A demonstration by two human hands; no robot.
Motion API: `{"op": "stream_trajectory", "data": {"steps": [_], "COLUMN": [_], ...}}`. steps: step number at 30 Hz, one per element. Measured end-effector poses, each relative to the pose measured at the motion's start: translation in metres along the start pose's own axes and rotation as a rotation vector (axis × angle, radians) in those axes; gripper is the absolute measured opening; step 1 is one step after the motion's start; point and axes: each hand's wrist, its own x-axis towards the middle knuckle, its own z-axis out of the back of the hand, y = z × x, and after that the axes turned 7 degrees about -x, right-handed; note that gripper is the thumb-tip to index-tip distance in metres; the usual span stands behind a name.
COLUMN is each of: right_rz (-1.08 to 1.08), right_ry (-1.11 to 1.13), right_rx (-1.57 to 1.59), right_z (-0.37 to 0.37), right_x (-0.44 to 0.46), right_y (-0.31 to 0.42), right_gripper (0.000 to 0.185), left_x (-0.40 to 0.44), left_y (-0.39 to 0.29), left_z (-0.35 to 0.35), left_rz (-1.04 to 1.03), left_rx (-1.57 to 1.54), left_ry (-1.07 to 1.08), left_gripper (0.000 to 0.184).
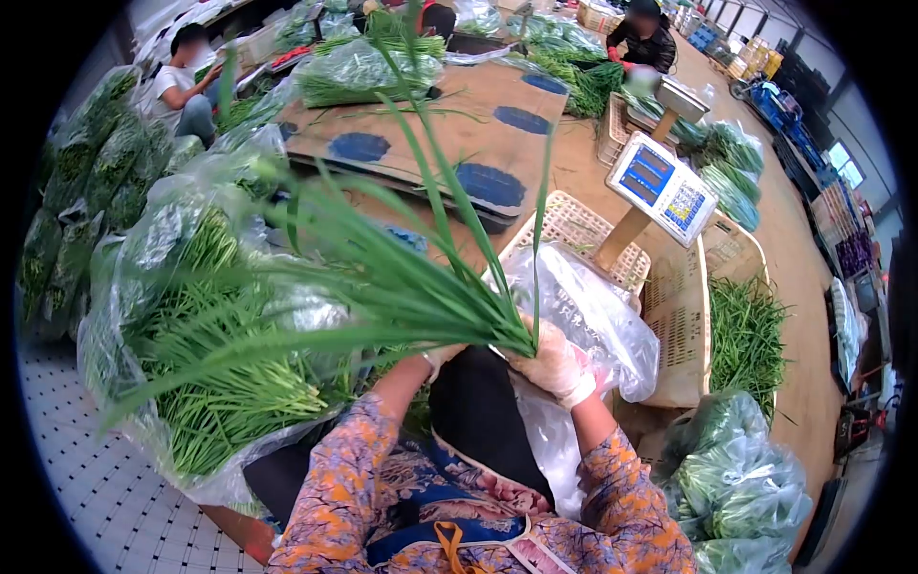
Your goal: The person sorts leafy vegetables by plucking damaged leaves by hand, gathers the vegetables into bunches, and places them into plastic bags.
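Observation:
My right hand [555, 368], in a thin pale glove, is closed round the base of a bunch of garlic chives [449, 306]. The long flat leaves fan out to the left and upward, some blurred. My left hand [442, 358], also gloved, is under the leaves; its fingers are hidden behind them. A clear printed plastic bag [583, 316] lies just beyond my right hand. To the left, a large open plastic bag [143, 435] holds a heap of loose green stalks [234, 373].
A scale display [662, 188] stands on a post above white plastic crates [674, 311]. Greens [746, 335] fill a crate on the right, with bagged greens [736, 469] nearer. A low board platform [430, 124] lies ahead. Two people [182, 91] [645, 43] sit farther back.

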Motion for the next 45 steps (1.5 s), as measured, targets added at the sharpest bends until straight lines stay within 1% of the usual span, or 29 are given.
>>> {"op": "stream_trajectory", "data": {"steps": [2, 4, 6, 8, 10, 12, 13, 15, 16, 17, 18, 19, 20, 21, 23, 24, 26, 27, 28, 30, 32, 34, 35, 36, 37, 40, 41, 42, 45], "right_rz": [0.029, 0.016, 0.026, 0.056, -0.008, -0.284, -0.29, -0.484, -0.673, -0.671, -0.748, -0.825, -0.902, -0.977, -0.804, -0.777, -0.68, -0.525, -0.313, -0.376, -0.395, -0.374, -0.332, -0.209, -0.172, -0.123, -0.094, -0.133, -0.066], "right_ry": [-0.042, -0.086, -0.101, -0.121, -0.134, 0.039, 0.059, 0.132, 0.179, 0.173, 0.145, 0.117, 0.095, 0.078, 0.187, 0.214, -0.147, -0.189, -0.172, -0.099, -0.188, 0.016, 0.14, 0.248, 0.355, 0.622, 0.65, 0.669, 0.69], "right_rx": [-0.029, -0.173, -0.163, -0.231, -0.288, -0.335, -0.427, -0.563, -0.607, -0.61, -0.614, -0.616, -0.619, -0.624, -0.809, -0.808, -0.617, -0.528, -0.552, -0.096, 0.418, 0.557, 0.485, 0.45, 0.535, 0.233, 0.057, 0.103, 0.002], "right_z": [0.006, 0.01, 0.014, 0.019, 0.023, 0.025, 0.019, 0.015, 0.018, 0.022, 0.03, 0.039, 0.049, 0.058, 0.061, 0.051, 0.023, 0.013, 0.004, -0.012, -0.041, -0.062, -0.081, -0.101, -0.128, -0.217, -0.242, -0.263, -0.305], "right_x": [-0.009, -0.018, -0.023, -0.027, -0.039, -0.059, -0.082, -0.132, -0.142, -0.14, -0.136, -0.134, -0.132, -0.132, -0.133, -0.133, -0.128, -0.126, -0.123, -0.093, -0.054, -0.018, -0.004, 0.009, 0.016, 0.041, 0.049, 0.053, 0.056], "right_y": [-0.012, -0.027, -0.043, -0.059, -0.074, -0.103, -0.139, -0.195, -0.207, -0.205, -0.193, -0.179, -0.16, -0.143, -0.121, -0.119, -0.115, -0.109, -0.1, -0.062, -0.007, 0.036, 0.048, 0.061, 0.061, 0.067, 0.072, 0.078, 0.095], "right_gripper": [0.042, 0.043, 0.045, 0.049, 0.052, 0.051, 0.052, 0.052, 0.051, 0.051, 0.05, 0.05, 0.049, 0.048, 0.05, 0.05, 0.051, 0.049, 0.046, 0.043, 0.035, 0.034, 0.035, 0.034, 0.035, 0.044, 0.048, 0.053, 0.056], "left_x": [0.02, 0.033, 0.039, 0.042, 0.047, 0.054, 0.058, 0.067, 0.073, 0.076, 0.079, 0.08, 0.078, 0.078, 0.075, 0.065, 0.036, 0.014, -0.009, -0.057, -0.111, -0.164, -0.189, -0.212, -0.229, -0.264, -0.269, -0.269, -0.266], "left_y": [0.011, 0.014, 0.01, 0.005, 0.0, -0.012, -0.02, -0.031, -0.036, -0.034, -0.047, -0.042, -0.039, -0.046, -0.062, -0.059, -0.064, -0.058, -0.051, -0.071, -0.085, -0.088, -0.088, -0.087, -0.09, -0.081, -0.075, -0.074, -0.063], "left_z": [-0.012, -0.018, -0.019, -0.02, -0.02, -0.012, -0.006, 0.013, 0.025, 0.035, 0.047, 0.055, 0.059, 0.056, 0.048, 0.05, 0.045, 0.043, 0.044, 0.061, 0.074, 0.084, 0.086, 0.086, 0.088, 0.091, 0.094, 0.1, 0.116], "left_rz": [-0.035, 0.079, 0.23, 0.372, 0.518, 0.625, 0.651, 0.623, 0.571, 0.45, 0.43, 0.423, 0.418, 0.419, 0.421, 0.507, 0.416, 0.37, 0.329, 0.477, 0.676, 0.728, 0.769, 0.748, 0.77, 0.718, 0.7, 0.693, 0.731], "left_rx": [0.066, 0.039, -0.052, -0.236, -0.566, -0.958, -1.124, -1.372, -1.435, -1.484, -1.503, -1.466, -1.43, -1.439, -1.03, -1.06, -0.999, -0.922, -0.838, -0.914, -0.97, -0.965, -0.965, -0.983, -1.038, -1.05, -1.047, -1.05, -1.059], "left_ry": [0.02, 0.061, 0.066, 0.008, -0.096, -0.226, -0.284, -0.34, -0.334, -0.271, -0.268, -0.194, -0.125, -0.131, -0.29, -0.236, -0.335, -0.328, -0.326, -0.32, -0.338, -0.426, -0.456, -0.554, -0.682, -1.037, -1.116, -1.124, -1.066], "left_gripper": [0.033, 0.03, 0.027, 0.024, 0.021, 0.019, 0.017, 0.015, 0.013, 0.004, 0.011, 0.013, 0.022, 0.022, 0.055, 0.081, 0.072, 0.073, 0.073, 0.061, 0.049, 0.044, 0.04, 0.034, 0.033, 0.029, 0.036, 0.036, 0.052]}}
